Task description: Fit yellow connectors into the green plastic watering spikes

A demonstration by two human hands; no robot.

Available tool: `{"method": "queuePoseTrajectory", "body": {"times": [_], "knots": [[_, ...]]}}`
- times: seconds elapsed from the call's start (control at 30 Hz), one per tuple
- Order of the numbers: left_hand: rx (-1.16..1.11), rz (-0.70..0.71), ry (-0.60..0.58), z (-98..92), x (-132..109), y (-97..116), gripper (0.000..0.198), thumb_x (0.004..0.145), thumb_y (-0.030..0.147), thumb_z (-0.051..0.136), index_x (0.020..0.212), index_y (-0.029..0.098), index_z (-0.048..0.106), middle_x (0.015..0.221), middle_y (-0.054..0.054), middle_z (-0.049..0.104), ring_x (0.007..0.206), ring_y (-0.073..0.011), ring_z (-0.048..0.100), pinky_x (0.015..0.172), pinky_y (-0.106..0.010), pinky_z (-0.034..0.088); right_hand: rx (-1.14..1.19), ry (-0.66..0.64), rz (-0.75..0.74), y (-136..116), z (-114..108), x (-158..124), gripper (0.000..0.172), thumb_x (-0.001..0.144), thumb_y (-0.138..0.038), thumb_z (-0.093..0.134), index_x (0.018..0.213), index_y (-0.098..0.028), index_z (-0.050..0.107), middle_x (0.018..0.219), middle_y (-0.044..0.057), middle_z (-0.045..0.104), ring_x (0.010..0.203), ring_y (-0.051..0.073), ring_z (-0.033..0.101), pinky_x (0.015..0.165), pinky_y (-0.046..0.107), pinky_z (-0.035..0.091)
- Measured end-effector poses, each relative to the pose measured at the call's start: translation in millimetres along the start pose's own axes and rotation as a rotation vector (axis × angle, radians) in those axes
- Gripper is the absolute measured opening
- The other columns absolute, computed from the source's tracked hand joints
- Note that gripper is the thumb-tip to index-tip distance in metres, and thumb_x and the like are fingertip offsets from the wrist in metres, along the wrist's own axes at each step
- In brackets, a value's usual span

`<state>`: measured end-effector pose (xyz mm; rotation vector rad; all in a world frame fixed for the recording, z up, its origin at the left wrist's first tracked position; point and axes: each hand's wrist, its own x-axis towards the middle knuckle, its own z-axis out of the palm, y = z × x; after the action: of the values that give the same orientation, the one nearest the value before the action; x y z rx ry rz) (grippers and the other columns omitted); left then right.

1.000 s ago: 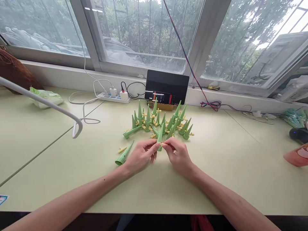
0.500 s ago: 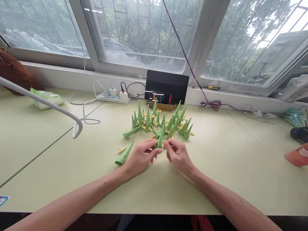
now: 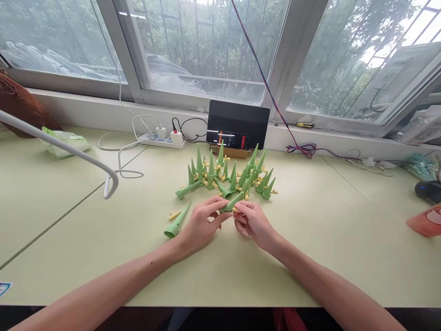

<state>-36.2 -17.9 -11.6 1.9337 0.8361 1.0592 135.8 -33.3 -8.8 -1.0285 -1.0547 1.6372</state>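
Note:
My left hand (image 3: 206, 218) is closed around the base of a green plastic cone spike (image 3: 234, 201), whose tip leans up to the right. Against the side of that spike, my right hand (image 3: 253, 218) pinches a small yellow valve (image 3: 235, 210), mostly covered by the fingers. Beside my left wrist a hollow green spike (image 3: 178, 222) lies on its side, and a loose yellow valve (image 3: 174, 215) rests next to it. Beyond my hands several green spikes (image 3: 211, 172) stand in a cluster, many with yellow valves attached; a few lie tipped over.
A dark tablet (image 3: 237, 122) leans behind the cluster, with a timer display low in front of it. At the back left is a power strip (image 3: 161, 142) with plugs and cables. A white curved metal arm (image 3: 69, 149) crosses the left side. An orange object (image 3: 425, 220) is at the right.
The spike in my left hand has tilted from nearly upright over to the right. My right hand has shifted slightly, and more of the yellow valve shows at its fingertips.

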Motion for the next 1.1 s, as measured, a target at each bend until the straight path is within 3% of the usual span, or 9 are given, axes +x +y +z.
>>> {"method": "queuePoseTrajectory", "body": {"times": [0.13, 0.27, 0.37, 0.5, 0.7, 0.93, 1.0, 1.1], "knots": [[0.030, -0.090, 0.031, 0.6, 1.7, 2.1, 0.026, 0.095, 0.039, 0.056, 0.103, 0.019, 0.071, 0.090, -0.004, 0.059, 0.066, -0.0120, 0.054, 0.053, -0.022, 0.052, -0.267, 0.076, -0.133, 7.0, -0.3, 2.1, 0.043, 0.094, -0.052, 0.049, 0.066, -0.021, 0.048, 0.045, -0.010, 0.028, 0.032, 0.009, 0.036, 0.036, 0.023, 0.023], [0.021, -0.168, 0.066, -1.6, 2.9, 4.1, 0.032, 0.094, 0.045, 0.056, 0.095, 0.016, 0.068, 0.076, -0.001, 0.058, 0.056, -0.0101, 0.050, 0.050, -0.021, 0.045, -0.690, 0.162, -0.427, 9.3, -3.0, 2.1, 0.039, 0.099, -0.046, 0.045, 0.071, -0.020, 0.049, 0.055, -0.005, 0.041, 0.048, 0.011, 0.039, 0.049, 0.026, 0.030], [-0.031, -0.214, 0.064, -3.3, 3.2, 4.6, 0.036, 0.095, 0.049, 0.053, 0.084, 0.016, 0.064, 0.057, 0.004, 0.048, 0.047, -0.0090, 0.042, 0.046, -0.021, 0.038, -0.939, 0.141, -0.606, 9.3, -5.4, 1.5, 0.032, 0.101, -0.037, 0.044, 0.074, -0.020, 0.048, 0.066, -0.001, 0.047, 0.059, 0.014, 0.042, 0.058, 0.027, 0.033], [-0.066, -0.238, 0.067, -3.7, 3.1, 5.1, 0.039, 0.095, 0.050, 0.052, 0.076, 0.017, 0.060, 0.049, 0.006, 0.041, 0.043, -0.0086, 0.037, 0.045, -0.022, 0.034, -1.086, 0.087, -0.663, 10.6, -7.2, 1.1, 0.030, 0.104, -0.030, 0.038, 0.076, -0.021, 0.046, 0.074, 0.001, 0.050, 0.064, 0.015, 0.045, 0.061, 0.027, 0.034], [-0.050, -0.220, 0.072, -2.9, 2.8, 7.7, 0.036, 0.093, 0.049, 0.055, 0.082, 0.016, 0.066, 0.051, 0.005, 0.044, 0.044, -0.0085, 0.036, 0.045, -0.022, 0.033, -1.116, 0.057, -0.683, 13.7, -8.0, 2.2, 0.031, 0.104, -0.027, 0.035, 0.075, -0.022, 0.042, 0.071, 0.001, 0.049, 0.062, 0.015, 0.042, 0.061, 0.028, 0.034], [-0.075, -0.227, 0.043, -3.1, 3.9, 11.3, 0.038, 0.093, 0.048, 0.054, 0.077, 0.015, 0.065, 0.055, 0.005, 0.045, 0.046, -0.0079, 0.038, 0.045, -0.021, 0.034, -1.022, 0.008, -0.692, 14.5, -9.7, 1.8, 0.034, 0.103, -0.029, 0.034, 0.071, -0.021, 0.041, 0.067, 0.000, 0.049, 0.061, 0.015, 0.042, 0.059, 0.028, 0.033], [-0.088, -0.208, 0.032, -3.6, 4.6, 11.0, 0.039, 0.094, 0.047, 0.054, 0.075, 0.015, 0.064, 0.061, 0.003, 0.048, 0.047, -0.0074, 0.040, 0.045, -0.020, 0.035, -0.897, -0.008, -0.616, 13.2, -8.2, 0.5, 0.035, 0.103, -0.034, 0.037, 0.071, -0.021, 0.044, 0.065, 0.000, 0.049, 0.059, 0.014, 0.043, 0.058, 0.028, 0.034], [-0.097, -0.185, 0.007, -4.5, 5.7, 10.0, 0.038, 0.095, 0.046, 0.052, 0.082, 0.015, 0.068, 0.071, 0.001, 0.051, 0.049, -0.0067, 0.042, 0.045, -0.020, 0.036, -0.601, -0.059, -0.377, 12.0, -5.8, -0.6, 0.036, 0.101, -0.045, 0.042, 0.075, -0.020, 0.049, 0.056, -0.005, 0.041, 0.048, 0.011, 0.040, 0.049, 0.026, 0.033]]}}
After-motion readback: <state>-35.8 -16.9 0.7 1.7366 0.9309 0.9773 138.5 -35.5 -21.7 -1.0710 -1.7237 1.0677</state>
